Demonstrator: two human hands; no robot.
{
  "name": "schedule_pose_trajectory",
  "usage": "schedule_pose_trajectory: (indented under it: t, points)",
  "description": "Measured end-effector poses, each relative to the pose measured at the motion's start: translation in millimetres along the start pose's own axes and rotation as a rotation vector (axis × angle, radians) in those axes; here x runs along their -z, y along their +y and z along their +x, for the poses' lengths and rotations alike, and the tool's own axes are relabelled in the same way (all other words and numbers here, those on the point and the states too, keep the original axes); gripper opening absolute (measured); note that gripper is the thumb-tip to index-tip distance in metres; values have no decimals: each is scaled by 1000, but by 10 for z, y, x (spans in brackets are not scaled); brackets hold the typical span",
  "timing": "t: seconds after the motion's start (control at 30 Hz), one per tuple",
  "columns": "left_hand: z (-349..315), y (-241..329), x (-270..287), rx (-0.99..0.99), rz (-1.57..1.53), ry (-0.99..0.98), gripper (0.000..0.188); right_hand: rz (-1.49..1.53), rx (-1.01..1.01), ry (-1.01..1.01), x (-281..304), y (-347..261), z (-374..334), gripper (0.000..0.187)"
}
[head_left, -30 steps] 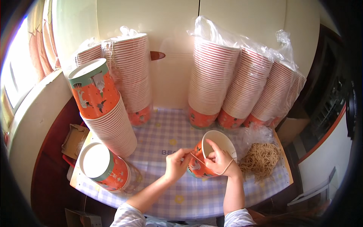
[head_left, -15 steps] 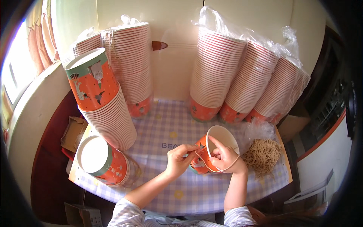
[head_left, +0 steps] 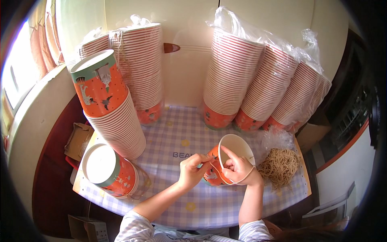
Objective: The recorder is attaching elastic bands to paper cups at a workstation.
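Observation:
An orange paper bucket (head_left: pixel 215 171) with printed figures and a white inside leans on the table in front of me. My left hand (head_left: pixel 193 169) pinches a thin pale cord (head_left: pixel 229 182) against its outer left wall. The cord sags across the front of the bucket and passes by my right wrist toward the right side of the rim. My right hand (head_left: pixel 240 168) lies over the mouth, index finger stretched to the inner left rim, thumb at the near rim. Its other fingers are curled and partly hidden. A heap of tan cords (head_left: pixel 280 167) lies to the right.
Bagged stacks of paper buckets stand at the back right (head_left: pixel 231 72) and back left (head_left: pixel 141 68). A tall unbagged stack (head_left: pixel 117 129) rises at the left, with a shorter upturned stack (head_left: pixel 117 171) nearer me. A checked cloth (head_left: pixel 173 133) covers the table.
Both hands stay almost in place at the bucket. The right index finger has shifted slightly left and down along the rim, and the bucket has tipped very slightly.

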State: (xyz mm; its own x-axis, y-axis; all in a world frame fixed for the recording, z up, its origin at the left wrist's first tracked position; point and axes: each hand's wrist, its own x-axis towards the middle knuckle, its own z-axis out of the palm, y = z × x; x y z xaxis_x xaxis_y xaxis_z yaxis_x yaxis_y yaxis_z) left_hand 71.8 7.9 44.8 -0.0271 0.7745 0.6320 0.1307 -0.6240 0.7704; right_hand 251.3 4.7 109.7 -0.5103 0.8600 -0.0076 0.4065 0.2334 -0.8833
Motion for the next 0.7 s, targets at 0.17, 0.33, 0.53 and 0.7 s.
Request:
schedule_pose_trajectory:
  t: [0.17,0.33,0.53,0.7]
  points:
    - [-13,4,-15,25,-2,-14,15,-5,32,30,-14,47,12,67]
    - [-35,-63,-45,-32,35,-36,14,-11,74,91,-45,47,29,64]
    - [-60,-39,-65,123,-24,-12,15,-96,39,13,-41,-47,48,45]
    - [-72,-52,-65,64,18,-22,15,-149,31,30,-23,-10,84,27]
